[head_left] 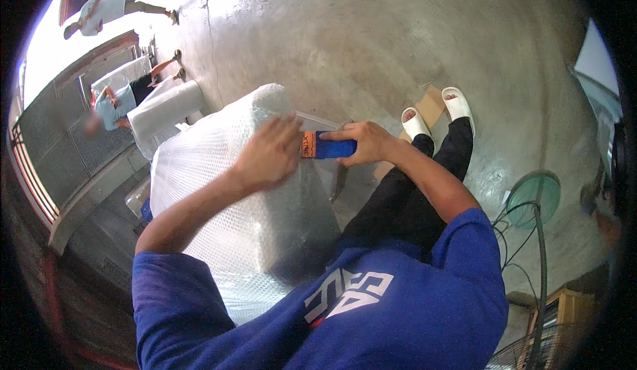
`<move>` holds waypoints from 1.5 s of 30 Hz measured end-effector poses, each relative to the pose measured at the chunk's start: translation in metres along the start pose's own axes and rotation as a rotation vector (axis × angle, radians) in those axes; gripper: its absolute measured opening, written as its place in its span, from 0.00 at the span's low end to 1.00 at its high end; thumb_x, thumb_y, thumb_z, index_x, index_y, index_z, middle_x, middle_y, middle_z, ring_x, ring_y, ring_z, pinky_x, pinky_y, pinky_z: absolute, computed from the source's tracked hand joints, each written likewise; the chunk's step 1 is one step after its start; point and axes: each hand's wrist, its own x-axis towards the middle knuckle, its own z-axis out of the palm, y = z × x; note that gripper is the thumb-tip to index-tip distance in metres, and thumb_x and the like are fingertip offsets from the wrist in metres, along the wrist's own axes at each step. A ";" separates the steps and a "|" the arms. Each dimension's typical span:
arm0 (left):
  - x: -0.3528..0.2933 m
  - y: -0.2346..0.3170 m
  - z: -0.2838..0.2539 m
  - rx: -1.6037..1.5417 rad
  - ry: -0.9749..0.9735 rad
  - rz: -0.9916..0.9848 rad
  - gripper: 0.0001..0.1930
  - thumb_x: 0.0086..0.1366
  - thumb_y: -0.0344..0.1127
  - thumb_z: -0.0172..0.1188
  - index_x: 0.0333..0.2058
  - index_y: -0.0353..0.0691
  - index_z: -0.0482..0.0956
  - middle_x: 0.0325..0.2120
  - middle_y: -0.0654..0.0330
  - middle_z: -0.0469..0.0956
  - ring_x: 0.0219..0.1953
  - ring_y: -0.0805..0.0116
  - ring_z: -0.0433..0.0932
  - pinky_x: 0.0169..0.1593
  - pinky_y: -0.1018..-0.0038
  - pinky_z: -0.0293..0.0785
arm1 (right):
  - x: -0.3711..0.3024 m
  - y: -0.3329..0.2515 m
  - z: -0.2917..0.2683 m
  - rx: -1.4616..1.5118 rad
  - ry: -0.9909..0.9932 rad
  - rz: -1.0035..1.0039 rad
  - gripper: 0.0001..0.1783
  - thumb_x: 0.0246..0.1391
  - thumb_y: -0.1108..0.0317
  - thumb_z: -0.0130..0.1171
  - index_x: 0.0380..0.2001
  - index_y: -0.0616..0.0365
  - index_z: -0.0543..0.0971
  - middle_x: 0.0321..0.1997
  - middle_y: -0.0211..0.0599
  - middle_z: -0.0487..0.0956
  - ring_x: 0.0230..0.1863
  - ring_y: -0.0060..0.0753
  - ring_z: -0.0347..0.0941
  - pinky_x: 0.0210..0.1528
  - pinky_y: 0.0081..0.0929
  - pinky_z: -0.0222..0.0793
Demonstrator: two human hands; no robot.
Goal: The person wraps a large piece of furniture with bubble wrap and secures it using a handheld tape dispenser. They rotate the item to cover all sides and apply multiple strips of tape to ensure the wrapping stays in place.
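A large bulky piece wrapped in clear bubble wrap (212,177) stands in front of me, its rounded padded top corner pointing away. My left hand (272,151) lies against the wrapped edge with its fingers stretched out, slightly smeared by motion. In my right hand (368,143) is a small blue block with an orange printed band (332,146), gripped between thumb and fingers. Its orange end reaches the wrapped edge, close beside my left fingers. What kind of thing the block is does not show clearly.
Another wrapped piece (166,108) stands at the left, with a person (116,104) beside it. Farther off, a second person (106,11) stands on the concrete floor. Flattened cardboard (431,106) lies by my white slippers. A round green fan (534,201) with cables is at the right.
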 end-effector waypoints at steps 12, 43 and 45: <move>0.018 0.030 0.019 0.366 -0.408 0.129 0.47 0.67 0.68 0.48 0.69 0.31 0.63 0.72 0.50 0.59 0.77 0.54 0.48 0.79 0.51 0.31 | 0.019 -0.009 -0.016 -0.642 -0.340 -0.030 0.28 0.42 0.53 0.74 0.51 0.39 0.86 0.38 0.41 0.87 0.39 0.48 0.84 0.45 0.39 0.80; 0.006 -0.034 0.049 -0.401 0.465 -0.752 0.35 0.66 0.54 0.62 0.70 0.58 0.63 0.68 0.50 0.64 0.69 0.41 0.62 0.68 0.38 0.58 | -0.037 -0.106 0.079 1.162 0.226 0.662 0.26 0.61 0.51 0.62 0.51 0.62 0.79 0.45 0.37 0.81 0.43 0.29 0.81 0.47 0.28 0.80; 0.006 -0.032 0.042 -0.546 0.514 -0.700 0.37 0.62 0.45 0.66 0.69 0.52 0.64 0.64 0.44 0.67 0.66 0.37 0.63 0.65 0.41 0.64 | -0.065 -0.130 0.109 1.150 0.202 0.722 0.26 0.62 0.52 0.60 0.53 0.63 0.78 0.48 0.36 0.81 0.47 0.29 0.80 0.49 0.29 0.79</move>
